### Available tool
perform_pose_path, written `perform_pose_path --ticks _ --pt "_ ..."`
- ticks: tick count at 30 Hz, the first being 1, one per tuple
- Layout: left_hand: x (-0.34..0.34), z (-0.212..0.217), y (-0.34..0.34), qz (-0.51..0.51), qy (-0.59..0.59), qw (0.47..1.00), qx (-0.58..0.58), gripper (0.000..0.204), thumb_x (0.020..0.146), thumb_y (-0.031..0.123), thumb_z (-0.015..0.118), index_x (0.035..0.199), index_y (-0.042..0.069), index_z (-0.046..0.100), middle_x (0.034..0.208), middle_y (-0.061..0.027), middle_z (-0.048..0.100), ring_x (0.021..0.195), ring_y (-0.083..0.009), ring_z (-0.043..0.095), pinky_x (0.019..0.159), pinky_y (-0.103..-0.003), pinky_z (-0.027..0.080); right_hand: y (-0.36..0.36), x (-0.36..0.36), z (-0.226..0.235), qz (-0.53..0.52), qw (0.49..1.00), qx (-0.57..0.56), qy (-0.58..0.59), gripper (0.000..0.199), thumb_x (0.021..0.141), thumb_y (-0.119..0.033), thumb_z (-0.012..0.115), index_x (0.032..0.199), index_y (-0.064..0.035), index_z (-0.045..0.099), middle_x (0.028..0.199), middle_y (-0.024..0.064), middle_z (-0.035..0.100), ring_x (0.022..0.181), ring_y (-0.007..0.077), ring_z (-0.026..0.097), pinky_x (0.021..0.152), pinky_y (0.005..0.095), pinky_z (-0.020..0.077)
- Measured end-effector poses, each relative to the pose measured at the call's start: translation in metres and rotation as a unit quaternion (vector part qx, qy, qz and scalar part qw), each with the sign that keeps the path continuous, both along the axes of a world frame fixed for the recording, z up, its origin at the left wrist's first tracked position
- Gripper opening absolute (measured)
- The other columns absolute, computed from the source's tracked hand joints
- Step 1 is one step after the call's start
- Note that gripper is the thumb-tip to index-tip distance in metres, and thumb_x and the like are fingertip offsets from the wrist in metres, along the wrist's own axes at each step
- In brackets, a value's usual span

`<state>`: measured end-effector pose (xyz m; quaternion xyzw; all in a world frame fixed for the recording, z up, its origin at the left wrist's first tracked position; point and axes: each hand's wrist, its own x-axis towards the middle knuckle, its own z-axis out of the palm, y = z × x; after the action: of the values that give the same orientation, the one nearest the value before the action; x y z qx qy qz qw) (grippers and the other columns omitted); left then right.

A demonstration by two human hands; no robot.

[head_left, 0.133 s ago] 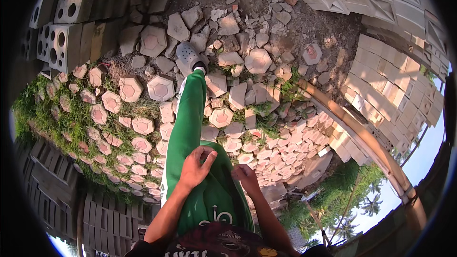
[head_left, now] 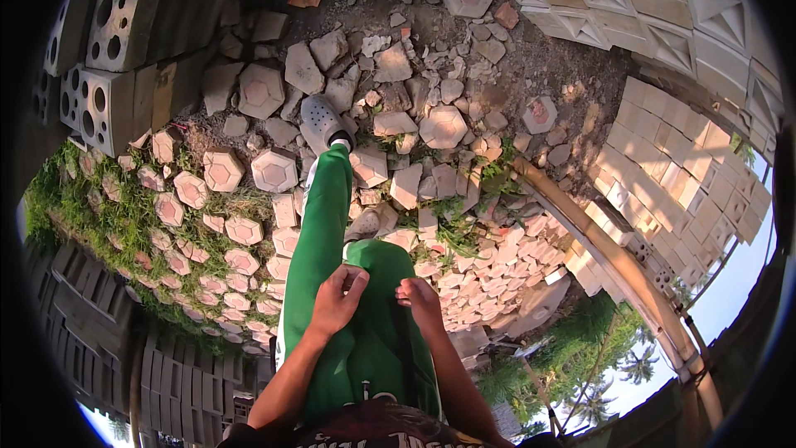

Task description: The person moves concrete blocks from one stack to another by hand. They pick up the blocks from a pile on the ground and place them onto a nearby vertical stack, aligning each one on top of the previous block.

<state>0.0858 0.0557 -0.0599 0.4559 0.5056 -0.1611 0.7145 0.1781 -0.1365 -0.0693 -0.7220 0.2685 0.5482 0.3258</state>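
My left hand point(head_left: 337, 299) is in front of my waist, fingers curled loosely, over my green trousers point(head_left: 332, 224). My right hand point(head_left: 419, 299) hangs beside it, fingers bent inward, nothing visible in it. The two hands are close but apart. My left leg reaches forward, its grey perforated clog point(head_left: 323, 123) set down among broken hexagonal paving stones point(head_left: 442, 126). Whether either hand pinches something small I cannot tell.
Rubble of hexagonal pavers point(head_left: 274, 171) and stone pieces covers the ground ahead. Perforated concrete blocks point(head_left: 108, 58) are stacked at the left, patterned square blocks point(head_left: 663, 25) at the upper right, pale bricks point(head_left: 672, 174) at the right. Grass point(head_left: 124, 224) grows between pavers at the left.
Both hands have drawn slightly closer over the trousers; the forward leg and clog stay where they were.
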Motion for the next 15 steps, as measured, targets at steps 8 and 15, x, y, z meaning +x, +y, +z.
perform_pose_path --ticks 8,15 --pt "0.091 -0.014 0.005 0.097 0.038 0.993 -0.045 0.024 0.092 0.023 0.058 0.095 0.0 0.06 0.083 -0.006 0.065 0.077 -0.0126 0.063 0.071 -0.027 0.05 0.12 0.164 -0.054 0.103 0.989 0.083 -0.064 0.028 0.093 -0.026 0.057 0.105 -0.0005 0.057 0.093 0.0048 0.063 0.084 0.0133 0.062 0.074 0.0269 0.05" --pt "0.212 -0.134 0.073 0.208 0.008 0.978 -0.019 0.023 0.092 0.023 0.058 0.098 0.001 0.06 0.084 -0.0028 0.063 0.072 -0.0087 0.055 0.069 -0.025 0.047 0.249 0.416 -0.263 0.361 0.894 0.086 -0.251 0.034 0.087 -0.028 0.061 0.107 -0.0005 0.057 0.104 0.0149 0.064 0.098 0.0272 0.062 0.084 0.0363 0.0471"
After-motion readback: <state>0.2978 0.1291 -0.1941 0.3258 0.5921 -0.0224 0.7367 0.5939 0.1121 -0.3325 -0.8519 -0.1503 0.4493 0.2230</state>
